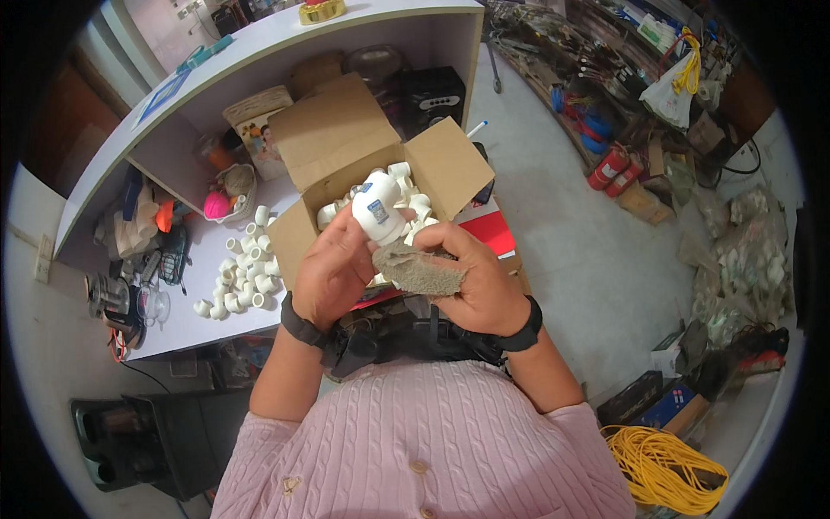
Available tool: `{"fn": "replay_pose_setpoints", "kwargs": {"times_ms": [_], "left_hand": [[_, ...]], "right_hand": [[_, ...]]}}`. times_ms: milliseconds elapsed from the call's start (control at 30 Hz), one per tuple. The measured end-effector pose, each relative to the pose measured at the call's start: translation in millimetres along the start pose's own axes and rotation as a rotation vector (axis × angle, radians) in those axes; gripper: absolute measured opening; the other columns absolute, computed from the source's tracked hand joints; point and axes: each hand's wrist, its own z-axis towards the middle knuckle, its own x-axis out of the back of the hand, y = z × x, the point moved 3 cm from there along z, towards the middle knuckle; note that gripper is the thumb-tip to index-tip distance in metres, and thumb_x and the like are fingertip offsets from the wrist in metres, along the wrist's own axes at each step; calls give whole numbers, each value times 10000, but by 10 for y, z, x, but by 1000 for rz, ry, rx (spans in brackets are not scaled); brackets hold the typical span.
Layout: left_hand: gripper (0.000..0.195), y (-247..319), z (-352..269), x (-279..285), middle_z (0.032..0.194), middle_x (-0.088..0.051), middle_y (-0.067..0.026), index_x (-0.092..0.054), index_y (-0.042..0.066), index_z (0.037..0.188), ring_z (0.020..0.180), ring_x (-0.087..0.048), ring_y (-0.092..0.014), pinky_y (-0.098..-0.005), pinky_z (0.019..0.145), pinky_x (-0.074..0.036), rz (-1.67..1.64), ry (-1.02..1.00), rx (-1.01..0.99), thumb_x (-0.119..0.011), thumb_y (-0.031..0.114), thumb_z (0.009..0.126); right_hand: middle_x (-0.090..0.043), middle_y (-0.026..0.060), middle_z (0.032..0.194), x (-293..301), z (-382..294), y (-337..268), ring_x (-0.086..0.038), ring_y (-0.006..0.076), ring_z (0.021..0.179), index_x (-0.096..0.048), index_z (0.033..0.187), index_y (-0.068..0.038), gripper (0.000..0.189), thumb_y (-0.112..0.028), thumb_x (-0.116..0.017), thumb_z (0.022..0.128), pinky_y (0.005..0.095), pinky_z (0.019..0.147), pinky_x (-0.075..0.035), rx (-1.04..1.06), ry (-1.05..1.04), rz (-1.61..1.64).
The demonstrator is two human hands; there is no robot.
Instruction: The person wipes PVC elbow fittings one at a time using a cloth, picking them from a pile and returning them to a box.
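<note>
A white plastic pipe elbow fitting (378, 211) with blue printed labels rests in my left hand (338, 266), which grips it from below and the left. My right hand (483, 279) holds a folded grey-brown cloth (420, 269) between thumb and fingers, close beneath the fitting. Behind both hands stands an open cardboard box (343, 139) with many white pipe fittings (420, 204) inside; its lower part is hidden by my hands. Left of the box, a loose pile of small white pipe fittings (246, 272) lies on the desk.
The pale desk (175, 331) has a raised shelf behind the box. A basket with yarn (237, 194) and a black speaker (433, 97) stand there. A red sheet (489, 233) lies right of the box. Yellow cable (668, 470) is coiled at the lower right.
</note>
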Motion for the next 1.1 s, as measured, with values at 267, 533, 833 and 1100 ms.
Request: {"fn": "replay_pose_setpoints", "kwargs": {"times_ms": [267,533,833,1100], "left_hand": [[599,-135,-23,-117,1329,-435,-101,-292,27,1377,1200,-456,-233,-420,970,-402,66,-25,84,-519,332,914],[596,-153,11,-89,1330,-418,-96,-238,30,1404,1213,-432,-212,-375,998,-365,11,54,51,-492,300,938],[630,-143,20,-98,1328,-422,-83,-220,46,1426,1150,-485,-206,-353,970,-409,121,-25,51,-534,253,921],[835,-78,-37,-201,1266,-469,-74,-201,62,1444,1029,-554,-181,-309,871,-468,286,-94,26,-700,246,801]], "right_hand": [[-477,116,1055,108,38,-35,-531,270,904,-581,1024,12,271,-134,-652,808,331,791,-441,-20,319,-77],[-512,82,1024,79,-45,-68,-535,276,903,-618,1001,-36,309,-58,-653,695,356,791,-445,15,2,-166],[-537,108,1021,218,69,14,-566,240,909,-601,1023,7,242,-38,-616,785,301,792,-445,-56,296,18],[-528,84,998,131,32,73,-557,192,868,-584,1044,15,212,-78,-598,854,276,767,-440,-60,307,121]]}}
